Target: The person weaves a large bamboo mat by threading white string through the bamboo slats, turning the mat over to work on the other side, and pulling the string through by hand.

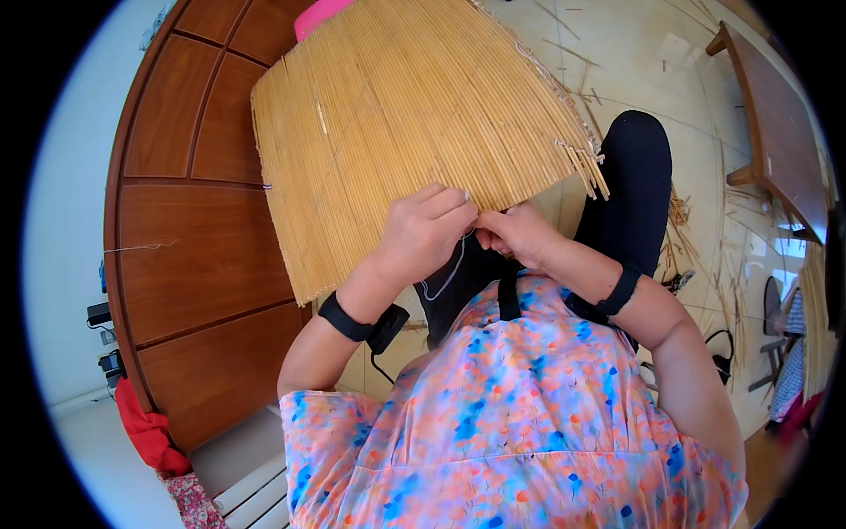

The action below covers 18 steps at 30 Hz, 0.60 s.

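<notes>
A large mat of straw-coloured stalks (397, 115), laid side by side, spreads out before me and slopes over my lap. At its near edge my left hand (427, 231) is closed, fingertips pinched around a thin pale string (456, 264) that dangles in a loop below. My right hand (522, 236) meets it there, with thumb and forefinger pressed together; what lies between them is too small and covered to make out. A few stalk ends stick out loosely at the mat's right corner. Both wrists wear black bands.
Brown wooden cabinet doors (207, 251) stand close on the left. Behind the mat shows something pink (319, 16). Loose stalks litter the tiled floor (648, 66) to the right, near a wooden bench (775, 132). A red cloth (150, 432) hangs at lower left.
</notes>
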Available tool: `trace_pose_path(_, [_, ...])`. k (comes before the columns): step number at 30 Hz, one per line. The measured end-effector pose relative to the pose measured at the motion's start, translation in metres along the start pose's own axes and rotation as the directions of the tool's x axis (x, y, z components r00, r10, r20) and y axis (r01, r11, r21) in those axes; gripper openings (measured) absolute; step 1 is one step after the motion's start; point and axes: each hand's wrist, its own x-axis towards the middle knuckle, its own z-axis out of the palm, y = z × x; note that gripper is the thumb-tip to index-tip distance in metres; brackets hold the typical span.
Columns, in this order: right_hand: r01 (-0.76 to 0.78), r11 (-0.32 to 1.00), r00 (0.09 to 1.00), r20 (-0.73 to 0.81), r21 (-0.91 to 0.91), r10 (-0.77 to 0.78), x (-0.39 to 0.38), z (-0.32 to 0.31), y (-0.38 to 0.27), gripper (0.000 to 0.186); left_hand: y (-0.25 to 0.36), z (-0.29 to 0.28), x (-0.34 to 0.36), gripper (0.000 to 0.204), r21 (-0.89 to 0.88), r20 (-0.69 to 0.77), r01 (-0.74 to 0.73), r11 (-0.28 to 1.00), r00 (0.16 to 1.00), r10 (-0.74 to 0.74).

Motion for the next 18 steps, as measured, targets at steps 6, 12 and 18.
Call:
trace_pose_path(6, [-0.032,0.999,0.999,0.001,-0.02,0.032,0.004,-0.006,0.005,0.021,0.037,-0.053,0.026,0.005,-0.647,-0.171,0.208,0.733,0.898,-0.405])
trace_pose_path(12, [0.012,0.996,1.0,-0.023,-0.087,-0.014,0.003,0.002,0.007,0.023,0.03,-0.064,0.021,0.01,-0.771,0.254,0.483,0.415,0.831,-0.495])
trace_pose_path(18, [0.011,0.995,1.0,-0.02,-0.098,-0.013,0.003,0.002,0.004,0.025,0.032,-0.126,0.042,0.011,-0.776,0.148,0.44,0.452,0.824,-0.547])
